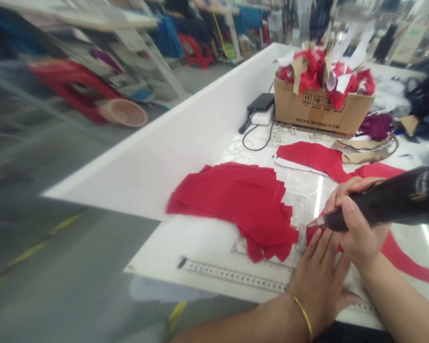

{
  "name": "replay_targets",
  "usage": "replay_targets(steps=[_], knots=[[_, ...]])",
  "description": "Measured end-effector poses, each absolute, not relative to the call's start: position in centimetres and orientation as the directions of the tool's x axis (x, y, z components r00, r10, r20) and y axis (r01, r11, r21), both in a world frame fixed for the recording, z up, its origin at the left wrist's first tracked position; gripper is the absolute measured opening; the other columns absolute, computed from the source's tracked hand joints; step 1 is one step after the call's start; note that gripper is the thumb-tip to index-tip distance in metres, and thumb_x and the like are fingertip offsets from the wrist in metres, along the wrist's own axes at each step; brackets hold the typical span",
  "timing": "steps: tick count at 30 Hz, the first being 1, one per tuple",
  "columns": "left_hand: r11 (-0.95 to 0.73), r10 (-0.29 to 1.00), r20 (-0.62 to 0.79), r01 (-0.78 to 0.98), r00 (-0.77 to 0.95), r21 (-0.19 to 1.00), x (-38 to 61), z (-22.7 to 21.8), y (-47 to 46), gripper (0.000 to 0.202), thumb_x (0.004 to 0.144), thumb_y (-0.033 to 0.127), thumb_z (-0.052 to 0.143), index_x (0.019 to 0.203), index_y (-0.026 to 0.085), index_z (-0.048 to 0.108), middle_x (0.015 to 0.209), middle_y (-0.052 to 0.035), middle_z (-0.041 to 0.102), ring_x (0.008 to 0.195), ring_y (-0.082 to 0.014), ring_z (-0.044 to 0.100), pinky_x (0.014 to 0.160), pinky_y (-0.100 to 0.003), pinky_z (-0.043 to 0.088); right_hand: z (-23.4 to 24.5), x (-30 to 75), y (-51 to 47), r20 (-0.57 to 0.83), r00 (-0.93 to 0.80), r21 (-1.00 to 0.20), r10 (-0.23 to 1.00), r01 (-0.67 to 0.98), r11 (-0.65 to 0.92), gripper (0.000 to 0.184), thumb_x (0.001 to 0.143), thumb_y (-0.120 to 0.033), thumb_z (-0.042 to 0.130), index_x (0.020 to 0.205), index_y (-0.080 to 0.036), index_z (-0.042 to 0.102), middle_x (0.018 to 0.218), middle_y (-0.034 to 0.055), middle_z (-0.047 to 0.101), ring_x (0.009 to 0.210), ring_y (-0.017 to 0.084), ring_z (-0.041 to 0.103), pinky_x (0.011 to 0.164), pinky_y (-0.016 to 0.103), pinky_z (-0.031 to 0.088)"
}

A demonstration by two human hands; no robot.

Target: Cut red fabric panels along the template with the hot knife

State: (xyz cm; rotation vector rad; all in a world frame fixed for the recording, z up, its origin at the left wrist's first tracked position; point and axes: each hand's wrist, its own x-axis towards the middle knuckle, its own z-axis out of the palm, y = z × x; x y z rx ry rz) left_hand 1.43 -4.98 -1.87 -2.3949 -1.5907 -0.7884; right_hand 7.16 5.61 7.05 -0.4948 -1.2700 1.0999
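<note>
My right hand point(364, 228) is wrapped round a thick black cylindrical tool point(407, 195) with a narrow pointed tip point(317, 223). The tip is at a red fabric piece point(311, 234) on the table, though I cannot tell whether it touches. My left hand point(320, 276), a gold bangle at its wrist, lies flat with fingers stretched out over that fabric, just below the tip. Left of both hands is a fanned pile of red fabric pieces point(232, 190). A curved red strip point(407, 262) shows beyond my right wrist.
A measuring tape point(236, 277) runs along the front of the white table point(200, 238). Farther back stand a cardboard box point(318, 112) of scraps and a black device point(260, 101) with a cable. More red pieces point(307, 157) lie behind my hands. A raised white board point(157, 147) borders the left.
</note>
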Motion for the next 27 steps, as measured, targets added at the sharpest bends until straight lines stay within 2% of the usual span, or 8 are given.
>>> replay_targets(steps=[8,15,21,27], knots=[[-0.516,0.755,0.563,0.834,0.336,0.194,1.4,-1.7,-6.0,0.083,0.093,0.080,0.048,0.140,0.013,0.058,0.136,-0.0185,0.065,0.139,-0.0329,0.052,0.121,-0.046,0.036,7.9,8.0,4.5,0.485,-0.121,-0.828,0.866,-0.382,0.411,0.020,0.089,-0.016,0.068,0.104,-0.026,0.058,0.073,-0.0061,0.059,0.057,0.012,0.060,0.053,0.027,0.054],[-0.477,0.798,0.524,0.844,0.299,0.246,2.0,-2.3,-6.8,0.076,0.092,0.076,0.057,0.134,0.013,0.062,0.136,-0.0190,0.064,0.129,-0.0342,0.059,0.115,-0.046,0.040,8.5,8.9,3.1,0.462,-0.252,-0.864,0.850,-0.344,0.368,0.015,0.094,-0.024,0.068,0.105,-0.029,0.059,0.073,-0.0047,0.057,0.058,0.014,0.060,0.052,0.028,0.052],[-0.472,0.833,0.458,0.830,0.311,0.296,1.8,-2.0,-6.7,0.075,0.092,0.069,0.065,0.142,0.014,0.055,0.143,-0.0176,0.060,0.132,-0.0350,0.056,0.114,-0.047,0.041,8.0,8.9,2.7,0.461,-0.251,-0.867,0.851,-0.333,0.371,0.019,0.094,-0.022,0.067,0.109,-0.028,0.056,0.075,-0.0049,0.058,0.060,0.014,0.061,0.054,0.029,0.054],[-0.469,0.828,0.469,0.838,0.307,0.278,1.9,-2.0,-6.8,0.079,0.087,0.071,0.070,0.138,0.011,0.057,0.133,-0.0199,0.065,0.121,-0.0348,0.062,0.107,-0.045,0.045,7.9,8.3,2.8,0.484,-0.202,-0.835,0.851,-0.397,0.381,0.012,0.093,-0.020,0.066,0.099,-0.025,0.056,0.077,-0.0051,0.056,0.057,0.011,0.059,0.051,0.026,0.053]])
